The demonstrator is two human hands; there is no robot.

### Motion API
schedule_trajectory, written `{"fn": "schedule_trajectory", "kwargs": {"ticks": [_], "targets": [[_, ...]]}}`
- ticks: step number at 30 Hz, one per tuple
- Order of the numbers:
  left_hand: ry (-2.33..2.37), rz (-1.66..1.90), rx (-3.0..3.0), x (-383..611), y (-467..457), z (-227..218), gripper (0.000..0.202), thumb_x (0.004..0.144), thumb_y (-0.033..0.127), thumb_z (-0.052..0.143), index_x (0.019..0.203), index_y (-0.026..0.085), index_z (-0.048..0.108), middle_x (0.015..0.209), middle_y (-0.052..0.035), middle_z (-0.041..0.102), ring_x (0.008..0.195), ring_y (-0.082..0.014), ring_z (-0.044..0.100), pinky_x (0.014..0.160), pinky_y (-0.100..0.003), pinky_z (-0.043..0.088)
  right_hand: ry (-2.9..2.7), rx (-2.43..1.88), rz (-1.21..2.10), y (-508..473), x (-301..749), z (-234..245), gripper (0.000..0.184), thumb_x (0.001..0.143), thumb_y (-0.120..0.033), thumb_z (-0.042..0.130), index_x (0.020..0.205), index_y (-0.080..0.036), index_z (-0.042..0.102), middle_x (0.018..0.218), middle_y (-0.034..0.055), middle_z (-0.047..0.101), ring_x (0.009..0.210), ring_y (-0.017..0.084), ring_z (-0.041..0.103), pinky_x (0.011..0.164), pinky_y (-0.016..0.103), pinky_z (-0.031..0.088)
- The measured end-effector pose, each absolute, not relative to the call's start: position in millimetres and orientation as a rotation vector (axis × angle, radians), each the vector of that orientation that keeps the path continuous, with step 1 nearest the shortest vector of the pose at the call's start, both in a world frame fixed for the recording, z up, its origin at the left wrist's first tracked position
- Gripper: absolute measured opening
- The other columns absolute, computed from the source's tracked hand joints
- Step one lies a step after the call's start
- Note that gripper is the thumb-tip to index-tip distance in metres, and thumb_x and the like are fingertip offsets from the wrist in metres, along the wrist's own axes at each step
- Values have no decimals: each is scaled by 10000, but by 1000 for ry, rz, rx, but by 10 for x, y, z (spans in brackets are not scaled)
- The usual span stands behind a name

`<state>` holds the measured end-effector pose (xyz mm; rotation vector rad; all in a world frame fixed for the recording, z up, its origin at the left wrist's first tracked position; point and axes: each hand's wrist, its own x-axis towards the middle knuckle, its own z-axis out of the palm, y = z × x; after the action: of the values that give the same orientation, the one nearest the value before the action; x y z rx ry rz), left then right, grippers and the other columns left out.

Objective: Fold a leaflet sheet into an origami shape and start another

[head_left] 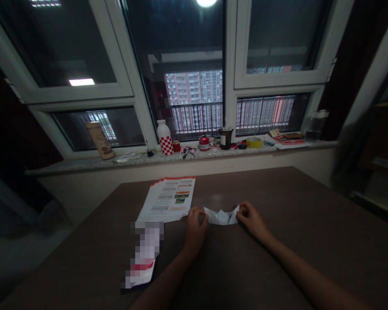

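Between my two hands a folded piece of white paper (222, 218) is held by its ends, low over the brown table (297, 241). Its middle is creased and dips, and its two ends point up like a paper boat. My left hand (196, 221) pinches the left end between thumb and fingers. At the right end, my right hand (248, 216) has a like pinch, with its fingertips partly hiding the corner. Just left of my left hand lies a fanned stack of printed sheets (168, 200) with orange top edges.
A blurred-out, phone-like object (145, 258) lies at the table's left front. Behind the table, the stone windowsill (132, 162) bears a red-checked white bottle (165, 137), a tan tumbler (99, 140), a dark cup (226, 137), yellow tape (254, 142) and a clear jug (316, 125).
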<state>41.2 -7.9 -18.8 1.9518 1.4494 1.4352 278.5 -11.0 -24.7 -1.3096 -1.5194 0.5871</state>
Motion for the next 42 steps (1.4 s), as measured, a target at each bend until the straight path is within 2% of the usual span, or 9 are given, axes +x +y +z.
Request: {"fn": "schedule_trajectory", "kwargs": {"ticks": [3,5,7,12,18,32,42], "targets": [[1380,1382,1952,408,-83,-155,278,819,250,555,1091,206,589,1175,-83,592,1161,-247,523,1029,-446,383,-1666,-1249,525,-132,2792,-208,392,771,-267,537,1159,-215,556,801,7,595,800,196,582,790,328,449],[1341,1353,1972,404,-84,-142,417,826,240,550,1242,216,532,1280,-84,563,1226,-237,487,1063,-438,351,-1750,-1256,464,-151,2799,-181,363,792,-251,530,1150,-236,594,878,29,616,871,206,577,842,346,433],[1309,1326,2015,398,-84,-131,465,846,246,534,1309,231,494,1352,-74,528,1271,-226,454,1086,-430,325,-1799,-1267,430,-167,2807,-156,281,814,-246,518,1065,-240,644,942,49,632,939,219,566,878,358,416],[1361,1265,2145,365,-86,-103,299,859,243,525,1140,227,626,1289,-68,587,1228,-240,494,1060,-456,348,-1823,-1279,441,-177,2837,-110,206,842,-298,541,982,-230,676,950,54,665,941,229,569,871,357,410],[1536,1237,2188,332,-90,-86,196,853,247,552,1013,223,663,1235,-73,616,1174,-270,526,1030,-490,363,-1833,-1321,421,-150,2880,-122,224,838,-418,596,838,-224,707,883,54,692,911,239,574,846,353,394],[1770,981,2350,366,-166,13,88,827,191,601,905,172,639,1253,-87,586,1211,-259,477,1039,-417,359,-1829,-1649,210,-98,2907,-213,162,825,-346,582,767,-209,647,893,67,669,957,257,534,859,368,365],[1896,795,2426,379,-183,22,120,830,228,616,930,175,655,1270,-94,583,1230,-270,466,1048,-436,315,-1870,-1738,119,-96,2915,-262,150,835,-338,593,790,-215,667,931,83,623,952,270,503,824,366,376]]}}
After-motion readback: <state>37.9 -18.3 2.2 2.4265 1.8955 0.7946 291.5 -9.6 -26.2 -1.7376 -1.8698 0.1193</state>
